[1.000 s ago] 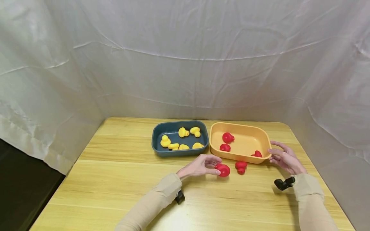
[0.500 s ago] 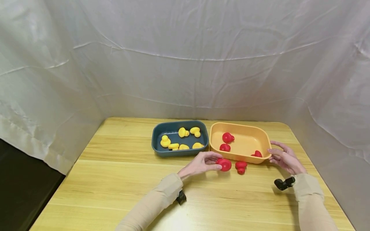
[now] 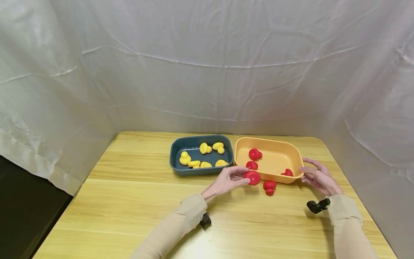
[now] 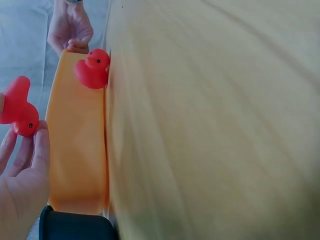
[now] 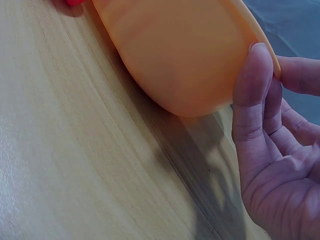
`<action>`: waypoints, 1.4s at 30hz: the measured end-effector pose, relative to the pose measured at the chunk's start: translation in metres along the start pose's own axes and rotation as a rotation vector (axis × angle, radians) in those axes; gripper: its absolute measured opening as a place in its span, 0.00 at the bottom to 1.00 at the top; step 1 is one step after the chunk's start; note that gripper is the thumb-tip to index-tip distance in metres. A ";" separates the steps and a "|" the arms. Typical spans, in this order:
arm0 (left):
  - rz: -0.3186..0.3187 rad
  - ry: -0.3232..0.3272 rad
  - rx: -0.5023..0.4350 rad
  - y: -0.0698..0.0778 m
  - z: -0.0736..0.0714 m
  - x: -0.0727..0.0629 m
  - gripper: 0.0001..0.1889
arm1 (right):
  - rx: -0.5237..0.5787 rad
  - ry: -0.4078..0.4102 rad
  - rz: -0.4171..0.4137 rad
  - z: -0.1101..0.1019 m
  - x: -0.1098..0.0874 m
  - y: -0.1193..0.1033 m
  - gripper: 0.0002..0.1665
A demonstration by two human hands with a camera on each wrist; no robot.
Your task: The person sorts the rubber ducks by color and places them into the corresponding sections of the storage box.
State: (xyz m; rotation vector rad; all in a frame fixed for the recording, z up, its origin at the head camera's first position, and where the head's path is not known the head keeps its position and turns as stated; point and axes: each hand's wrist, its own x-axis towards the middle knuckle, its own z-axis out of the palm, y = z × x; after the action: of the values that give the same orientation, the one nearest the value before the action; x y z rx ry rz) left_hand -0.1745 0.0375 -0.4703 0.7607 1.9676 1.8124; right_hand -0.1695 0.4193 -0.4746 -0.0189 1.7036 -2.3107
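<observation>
My left hand [image 3: 227,181] pinches a red rubber duck [image 3: 252,177] between thumb and fingers, right at the near wall of the orange bin [image 3: 268,176]. The left wrist view shows that duck [image 4: 20,107] tipped over, its head pointing down. At the bin's right end, my right hand [image 3: 320,178] holds the rim, with thumb and fingers on it in the right wrist view. Several red ducks [image 3: 255,154] lie inside the bin. One more red duck [image 3: 270,187] sits on the table just in front of it.
Left of the orange bin, close beside it, stands a dark blue bin [image 3: 202,172] holding several yellow ducks [image 3: 185,158]. Both stand toward the back of the wooden table [image 3: 129,201]. A pale curtain [image 3: 207,72] hangs behind and at the sides.
My left hand has lifted the red duck and carried it forward, from in front of the orange bin to its near wall. My right hand and both bins have stayed put.
</observation>
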 end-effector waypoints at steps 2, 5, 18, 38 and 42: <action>-0.012 0.017 -0.018 0.002 0.002 0.002 0.22 | -0.003 0.001 0.001 0.000 0.000 0.000 0.18; -0.016 0.040 -0.033 0.005 0.004 0.006 0.22 | -0.013 0.008 0.006 0.001 0.000 -0.001 0.18; 0.039 0.079 -0.055 0.013 0.017 0.027 0.23 | -0.028 0.052 0.037 0.001 -0.001 -0.002 0.17; 0.028 0.131 0.022 0.018 0.027 0.048 0.22 | -0.022 0.043 0.027 0.002 -0.002 -0.002 0.17; 0.049 0.143 0.083 0.017 0.027 0.052 0.22 | -0.021 0.042 0.032 0.002 -0.002 -0.002 0.17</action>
State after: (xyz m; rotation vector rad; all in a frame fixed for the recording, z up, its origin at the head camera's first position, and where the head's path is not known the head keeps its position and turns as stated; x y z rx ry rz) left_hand -0.1968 0.0913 -0.4516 0.7291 2.1443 1.8699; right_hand -0.1674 0.4188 -0.4714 0.0528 1.7361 -2.2857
